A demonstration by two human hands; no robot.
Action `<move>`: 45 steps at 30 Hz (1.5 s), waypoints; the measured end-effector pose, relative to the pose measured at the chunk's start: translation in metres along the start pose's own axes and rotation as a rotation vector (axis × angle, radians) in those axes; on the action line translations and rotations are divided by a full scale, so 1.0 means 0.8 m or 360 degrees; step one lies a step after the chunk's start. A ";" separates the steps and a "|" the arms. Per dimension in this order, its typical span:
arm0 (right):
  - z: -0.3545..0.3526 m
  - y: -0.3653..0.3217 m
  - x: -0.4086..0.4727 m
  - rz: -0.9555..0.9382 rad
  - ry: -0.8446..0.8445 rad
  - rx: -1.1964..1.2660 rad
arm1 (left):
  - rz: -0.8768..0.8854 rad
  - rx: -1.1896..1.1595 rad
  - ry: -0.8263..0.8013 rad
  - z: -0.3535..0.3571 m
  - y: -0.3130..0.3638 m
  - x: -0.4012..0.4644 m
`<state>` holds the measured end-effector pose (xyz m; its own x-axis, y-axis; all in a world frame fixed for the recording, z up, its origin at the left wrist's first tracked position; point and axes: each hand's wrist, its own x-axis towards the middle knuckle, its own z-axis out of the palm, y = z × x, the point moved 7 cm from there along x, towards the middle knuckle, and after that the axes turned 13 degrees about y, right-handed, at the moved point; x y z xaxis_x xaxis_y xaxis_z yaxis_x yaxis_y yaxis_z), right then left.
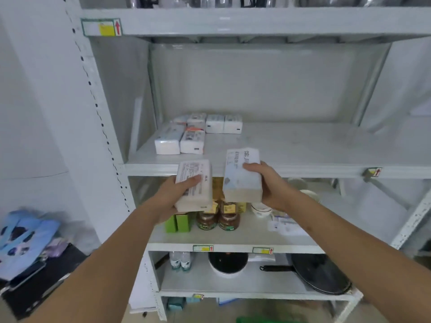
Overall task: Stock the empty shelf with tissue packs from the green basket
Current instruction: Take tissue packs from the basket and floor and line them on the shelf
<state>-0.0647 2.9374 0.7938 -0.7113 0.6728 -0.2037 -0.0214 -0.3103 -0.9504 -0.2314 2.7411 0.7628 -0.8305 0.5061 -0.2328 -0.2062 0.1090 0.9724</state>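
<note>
At frame centre, the left hand [179, 194] and right hand [265, 183] each grip a white plastic-wrapped tissue pack [194, 185], likely next set onto the grey metal shelf [303, 145] beside the stocked packs [186, 136]

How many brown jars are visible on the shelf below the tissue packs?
2: left jar and right jar stand side by side beneath the held packs, right of green boxes. Others may hide behind.

One head view only, worn on me, wide-angle, facing forward and slightly down at the white shelf unit [279, 148] from close range. My forearms enter from the near edge; shelf tiers run top to bottom.
</note>
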 end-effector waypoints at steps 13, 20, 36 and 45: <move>-0.074 -0.092 0.054 0.0003 -0.0063 -0.0060 | 0.0077 0.0033 0.0163 0.119 0.079 0.022; -0.069 -0.088 0.113 -0.0007 0.0048 -0.0005 | 0.0112 0.0031 0.0304 0.131 0.090 0.057; -0.035 -0.109 0.302 -0.0097 0.0351 -0.0234 | 0.0640 0.0600 0.0406 0.176 0.162 0.245; -0.046 -0.112 0.375 -0.0094 0.0535 -0.0659 | 0.0968 0.1902 0.0580 0.199 0.190 0.298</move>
<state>-0.2501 3.1916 0.8095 -0.4516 0.8801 -0.1466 0.2729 -0.0202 -0.9618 -0.3781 3.0146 0.8575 -0.7539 0.5085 0.4160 0.6417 0.7058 0.3002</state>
